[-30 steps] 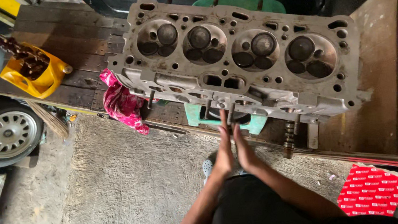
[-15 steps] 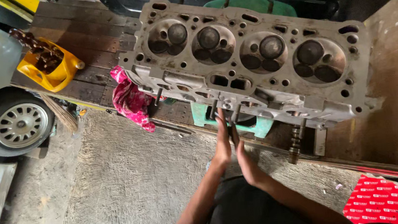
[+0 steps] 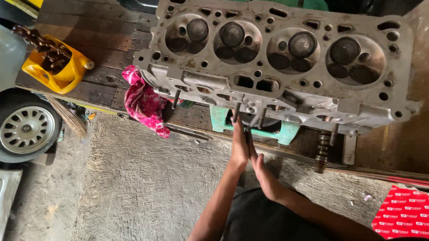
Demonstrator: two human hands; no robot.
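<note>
Concrete floor (image 3: pixel 143 194) below; a dark wooden tabletop (image 3: pixel 99 42) is running across the top. The cylinder head (image 3: pixel 282 63) is lying on it, chambers up, its near edge overhanging the tabletop's edge. Left hand (image 3: pixel 239 146) and right hand (image 3: pixel 264 175) are pressing palm to palm, flat, around a thin stem (image 3: pixel 248 133) just under that edge; grip: clamped on the stem. A pink rag (image 3: pixel 143 103) is hanging near the head's left corner. Floor room is lying open leftward toward the wheel (image 3: pixel 24 129).
</note>
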